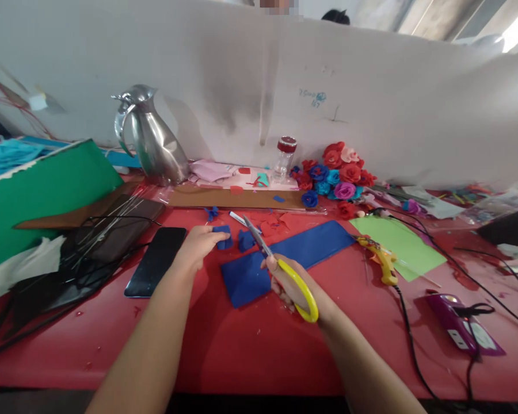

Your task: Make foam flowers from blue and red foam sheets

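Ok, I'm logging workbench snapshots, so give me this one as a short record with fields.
left hand: fingertips on a small blue piece
right hand: holds yellow-handled scissors, blades pointing away from the person
blue strip: lies on the red tabletop, partly behind the right hand
right side: yellow glue gun, light green sheet, purple power strip
left side: black smartphone, steel jug
back: artificial flowers, red-lidded bottle

Red table (297,362); blue strip (315,244)

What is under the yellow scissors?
The right hand holds the scissors over the long blue strip and the red table. What lies directly beneath that hand is covered and cannot be seen.
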`<act>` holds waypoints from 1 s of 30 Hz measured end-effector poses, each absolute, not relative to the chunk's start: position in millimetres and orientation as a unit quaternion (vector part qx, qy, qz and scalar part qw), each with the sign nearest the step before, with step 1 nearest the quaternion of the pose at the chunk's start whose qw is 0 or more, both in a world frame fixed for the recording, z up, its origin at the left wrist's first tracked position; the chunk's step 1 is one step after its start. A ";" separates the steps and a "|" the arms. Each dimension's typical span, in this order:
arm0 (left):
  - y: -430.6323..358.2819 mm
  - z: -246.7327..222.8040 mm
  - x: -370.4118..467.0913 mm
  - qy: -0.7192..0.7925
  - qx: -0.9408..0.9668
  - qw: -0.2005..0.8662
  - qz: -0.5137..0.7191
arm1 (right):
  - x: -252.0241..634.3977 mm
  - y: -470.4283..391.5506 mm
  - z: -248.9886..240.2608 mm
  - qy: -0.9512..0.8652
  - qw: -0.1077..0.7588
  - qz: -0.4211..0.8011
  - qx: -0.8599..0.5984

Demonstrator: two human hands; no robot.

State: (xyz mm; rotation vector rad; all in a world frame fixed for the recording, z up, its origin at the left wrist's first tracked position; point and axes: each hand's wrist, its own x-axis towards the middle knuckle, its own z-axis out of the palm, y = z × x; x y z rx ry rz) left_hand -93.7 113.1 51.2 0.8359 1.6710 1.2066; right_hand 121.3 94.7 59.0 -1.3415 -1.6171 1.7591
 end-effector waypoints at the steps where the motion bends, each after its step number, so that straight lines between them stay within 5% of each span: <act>1: 112.7 48.9 -98.1 0.699 0.345 0.410 0.472 | 121.3 95.4 58.9 -0.556 0.218 0.647 -0.474; 6: 114.4 40.3 -109.5 0.759 0.419 0.281 0.412 | 121.4 101.1 63.3 -0.470 0.302 0.704 -0.438; 11: 119.8 36.0 -87.7 0.735 0.561 0.044 0.377 | 122.2 107.1 70.5 -0.402 0.341 0.738 -0.420; 19: 128.5 17.9 -54.0 0.678 0.690 0.086 0.237 | 127.6 111.2 74.4 -0.351 0.421 0.736 -0.396; 25: 126.6 24.1 -55.8 0.685 0.618 0.147 0.356 | 129.2 114.4 74.0 -0.354 0.486 0.683 -0.415; 30: 121.8 34.1 -55.9 0.638 0.474 0.299 0.528 | 131.9 117.4 70.2 -0.339 0.523 0.664 -0.413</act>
